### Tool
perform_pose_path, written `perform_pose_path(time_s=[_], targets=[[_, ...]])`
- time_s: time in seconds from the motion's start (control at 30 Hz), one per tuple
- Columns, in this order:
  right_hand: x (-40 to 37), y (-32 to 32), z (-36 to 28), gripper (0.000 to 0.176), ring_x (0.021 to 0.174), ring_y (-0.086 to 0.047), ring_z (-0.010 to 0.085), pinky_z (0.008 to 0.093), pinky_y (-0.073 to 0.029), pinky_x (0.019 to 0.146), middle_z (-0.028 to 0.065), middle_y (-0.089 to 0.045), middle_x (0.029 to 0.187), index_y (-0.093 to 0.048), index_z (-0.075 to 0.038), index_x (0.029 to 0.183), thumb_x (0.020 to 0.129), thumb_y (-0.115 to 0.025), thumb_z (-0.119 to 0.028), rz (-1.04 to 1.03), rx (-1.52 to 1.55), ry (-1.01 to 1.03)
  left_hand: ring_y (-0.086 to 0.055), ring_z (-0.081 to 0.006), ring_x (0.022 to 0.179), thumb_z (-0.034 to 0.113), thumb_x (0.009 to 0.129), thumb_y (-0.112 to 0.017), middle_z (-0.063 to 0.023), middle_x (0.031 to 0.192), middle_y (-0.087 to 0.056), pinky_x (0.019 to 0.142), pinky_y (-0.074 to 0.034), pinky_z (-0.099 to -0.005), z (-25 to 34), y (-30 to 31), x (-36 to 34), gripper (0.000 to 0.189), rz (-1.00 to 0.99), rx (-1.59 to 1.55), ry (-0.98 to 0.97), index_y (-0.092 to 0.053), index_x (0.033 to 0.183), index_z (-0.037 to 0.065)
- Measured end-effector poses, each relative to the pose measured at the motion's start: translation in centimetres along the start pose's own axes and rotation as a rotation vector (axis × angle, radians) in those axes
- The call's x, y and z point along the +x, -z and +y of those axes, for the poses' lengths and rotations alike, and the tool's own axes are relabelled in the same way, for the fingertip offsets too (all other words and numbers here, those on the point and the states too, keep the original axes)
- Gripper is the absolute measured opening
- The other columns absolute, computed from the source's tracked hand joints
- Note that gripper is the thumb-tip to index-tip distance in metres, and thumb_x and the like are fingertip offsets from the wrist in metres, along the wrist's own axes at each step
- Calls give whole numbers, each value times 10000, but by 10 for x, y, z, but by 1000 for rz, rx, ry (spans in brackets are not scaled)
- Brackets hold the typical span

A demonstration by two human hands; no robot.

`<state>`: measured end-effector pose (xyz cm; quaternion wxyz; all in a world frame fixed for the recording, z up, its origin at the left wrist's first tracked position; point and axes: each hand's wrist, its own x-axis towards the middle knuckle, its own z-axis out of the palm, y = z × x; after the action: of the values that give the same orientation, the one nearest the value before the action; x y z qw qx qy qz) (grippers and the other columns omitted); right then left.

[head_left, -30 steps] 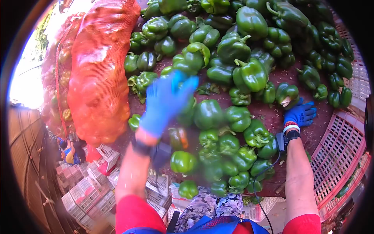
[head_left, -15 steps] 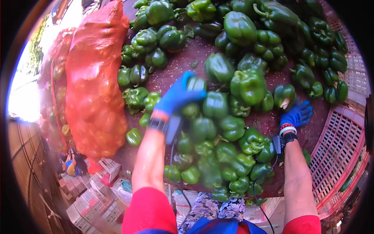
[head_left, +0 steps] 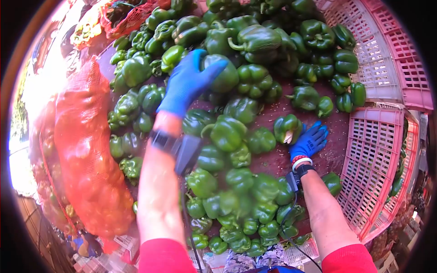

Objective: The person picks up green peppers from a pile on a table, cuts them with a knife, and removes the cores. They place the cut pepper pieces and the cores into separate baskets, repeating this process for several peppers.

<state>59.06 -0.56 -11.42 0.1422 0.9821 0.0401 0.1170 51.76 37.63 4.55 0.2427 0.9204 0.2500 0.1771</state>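
Note:
My left hand, in a blue glove, is closed round a large green pepper at the upper middle of the heap. Its thumb lies across the top of the pepper. My right hand, also gloved in blue, rests flat on the dark red tabletop with its fingers spread. Beside its fingertips lies a green pepper with a pale damaged patch. Many more green peppers are spread between my two arms and piled beyond them.
A full orange-red mesh sack lies on the left. Pink plastic crates stand along the right edge, with more crates behind. At the upper left is a red net.
The view has shifted to the right. My left hand has moved away from me, to the farther peppers, and has taken hold of a large one. My right hand still rests on the table.

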Motion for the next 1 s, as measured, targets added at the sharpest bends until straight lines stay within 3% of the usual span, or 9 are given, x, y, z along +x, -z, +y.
perform_pose_path(time_s=[0.1,0.27,0.4,0.53,0.6,0.67,0.7,0.8,1.0], targets=[[1,-3,0,639,1430,-371,345,542,-278,1157,182,-432,1515,-408,-96,1476,990,-490,-503,-9,-16,-6,-655,-228,840,523,841,-713,-137,991,-701,799,-534,-375,11,-28,20,585,-252,-240,259,-635,1169,44],[0,-4,0,645,1429,-371,349,538,-275,1159,175,-435,1512,-406,-104,1481,993,-480,-520,-18,-14,-5,-675,-286,1024,561,815,-705,-193,1073,-692,870,-538,-423,63,4,-38,580,-803,-204,277,-650,1166,103],[1,-3,2,647,1433,-360,359,543,-262,1163,182,-427,1513,-398,-99,1486,996,-475,-515,-35,15,-9,-653,-355,1071,584,855,-642,-189,1103,-696,969,-500,-464,94,20,-110,571,-1000,-123,-88,-672,1167,107],[2,17,-1,649,1447,-332,364,550,-242,1171,191,-412,1521,-382,-82,1493,997,-485,-487,-89,28,8,-695,-239,1011,503,855,-692,-145,1021,-730,936,-515,-374,134,67,-69,450,-1471,-348,124,-732,1115,137],[4,15,-1,660,1456,-315,365,552,-228,1179,193,-398,1532,-366,-73,1500,991,-495,-472,-97,62,-10,-710,-177,874,457,836,-721,-117,937,-740,830,-547,-357,162,65,-9,434,-1117,84,44,-735,1136,145],[3,10,-1,667,1458,-313,365,553,-225,1182,193,-392,1538,-363,-75,1503,987,-498,-475,-102,56,-20,-706,-296,921,503,792,-719,-156,1000,-719,837,-548,-416,127,3,33,480,-311,72,-159,-718,1062,106],[3,14,-2,668,1460,-313,362,555,-222,1184,193,-392,1541,-373,-76,1498,983,-502,-481,-114,56,-26,-678,-348,1001,552,751,-727,-182,1073,-699,883,-535,-436,115,-27,52,587,-140,131,-223,-686,1122,99],[3,7,1,660,1465,-305,362,556,-219,1186,195,-391,1543,-383,-78,1494,985,-499,-482,-95,57,-22,-616,-388,1136,551,696,-746,-201,1192,-647,931,-521,-458,131,-55,68,648,-492,390,-53,-661,1177,125],[-1,7,2,650,1463,-299,391,565,-219,1185,210,-384,1543,-392,-74,1489,994,-469,-488,-41,93,-4,-523,-417,1201,369,706,-711,-198,1276,-575,934,-512,-504,125,-91,-8,630,-491,446,55,-590,1301,203]])
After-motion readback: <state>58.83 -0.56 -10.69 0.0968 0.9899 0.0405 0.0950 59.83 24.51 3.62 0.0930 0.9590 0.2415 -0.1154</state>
